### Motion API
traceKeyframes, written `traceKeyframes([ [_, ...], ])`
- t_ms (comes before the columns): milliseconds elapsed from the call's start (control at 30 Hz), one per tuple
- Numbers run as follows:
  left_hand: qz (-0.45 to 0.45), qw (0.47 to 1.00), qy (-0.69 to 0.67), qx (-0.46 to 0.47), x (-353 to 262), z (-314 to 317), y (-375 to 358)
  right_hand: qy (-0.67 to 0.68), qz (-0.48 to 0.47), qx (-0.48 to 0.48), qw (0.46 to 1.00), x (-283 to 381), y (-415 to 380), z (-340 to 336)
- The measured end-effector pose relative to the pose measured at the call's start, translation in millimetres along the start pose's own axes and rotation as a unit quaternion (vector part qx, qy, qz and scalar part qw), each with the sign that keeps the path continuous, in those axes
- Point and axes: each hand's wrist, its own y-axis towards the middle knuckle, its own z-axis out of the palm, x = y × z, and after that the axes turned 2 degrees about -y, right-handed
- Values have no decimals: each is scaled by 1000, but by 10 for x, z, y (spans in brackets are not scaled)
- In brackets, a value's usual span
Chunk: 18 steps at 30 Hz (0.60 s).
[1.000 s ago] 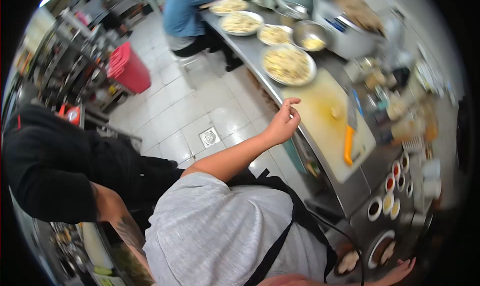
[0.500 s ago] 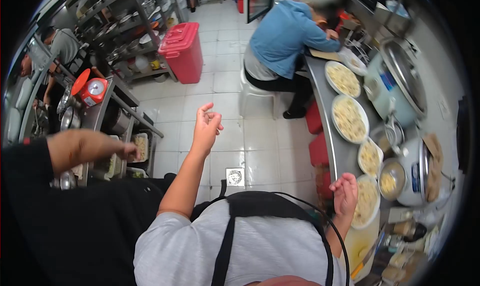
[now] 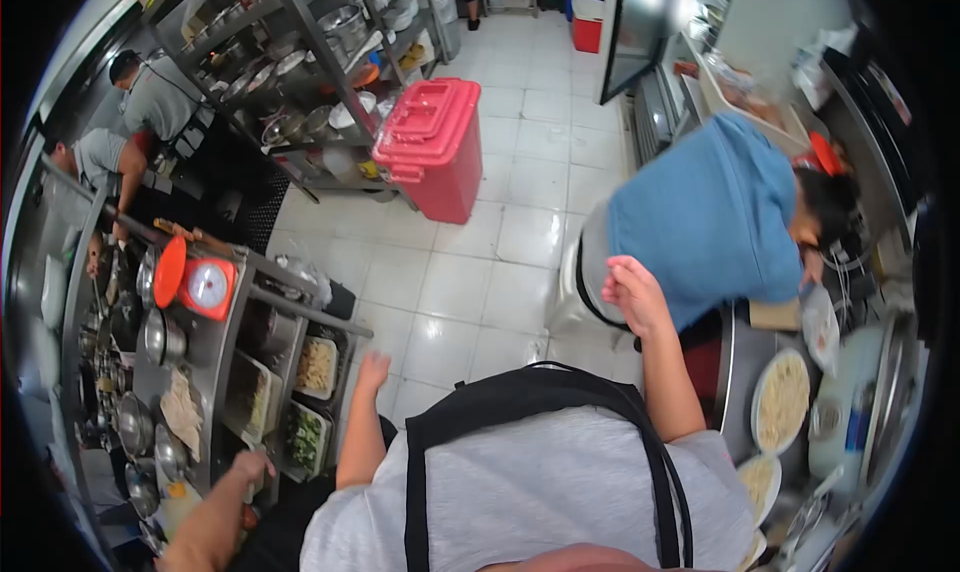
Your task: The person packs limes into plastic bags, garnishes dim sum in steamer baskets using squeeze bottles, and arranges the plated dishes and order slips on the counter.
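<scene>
My left hand (image 3: 372,370) hangs at my left side over the tiles, nothing visible in it, its fingers foreshortened and loosely apart. Beside it stands the metal shelf unit with a tray of pale cut food (image 3: 317,366) and a tray of green vegetables (image 3: 306,440). My right hand (image 3: 634,290) is raised in front of me, empty, with fingers loosely bent and apart. In the view it overlaps the blue jacket (image 3: 700,217) of a seated person leaning over the counter; whether they touch cannot be told.
A co-worker's hand (image 3: 252,465) reaches toward the shelf at lower left. A red lidded bin (image 3: 445,162) stands ahead. Plates of pale food (image 3: 780,402) line the right counter. A red scale (image 3: 208,286) sits at left, near two people working.
My view has shifted forward and turned, bringing the seated person and bin closer. My left hand has lowered and my right hand has risen. The neighbouring co-worker has dropped back at left.
</scene>
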Motion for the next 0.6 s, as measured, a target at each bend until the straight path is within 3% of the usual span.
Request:
traceKeyframes([
  [67, -183, 974, -131, 27, -8, -224, -220, -58, 22, 81, 995, 277, 740, 381],
  [100, -225, 961, -154, 36, -133, -370, -298, -84, 30, 121, 989, 386, 1102, 572],
  [167, -306, 922, -235, -32, 85, -381, -270, -135, 38, 194, 971, 541, 1812, 979],
  [300, -390, 821, -330, -253, -92, -377, 293, -209, 59, 328, 919, 509, 3174, 1705],
  [333, -387, 801, -370, -269, -231, -438, 588, -217, 82, 342, 911, 443, 3513, 1811],
  [433, -217, 765, -417, -440, -363, -499, 1938, -256, 130, 368, 884, 392, 4471, 2128],
  [467, -140, 781, -416, -445, -497, -589, 2427, -282, 139, 367, 875, 477, 4751, 2172],
  [533, -31, 834, -335, -436, -1100, -975, 3541, -306, 149, 357, 870, 714, 5232, 2173],
  [567, 1, 840, -346, -417, -2058, -1321, 3895, -314, 139, 335, 877, 900, 5475, 2145],
  [600, 19, 864, -298, -405, -2479, -1530, 4349, -321, 128, 314, 884, 1099, 5727, 2102],
])
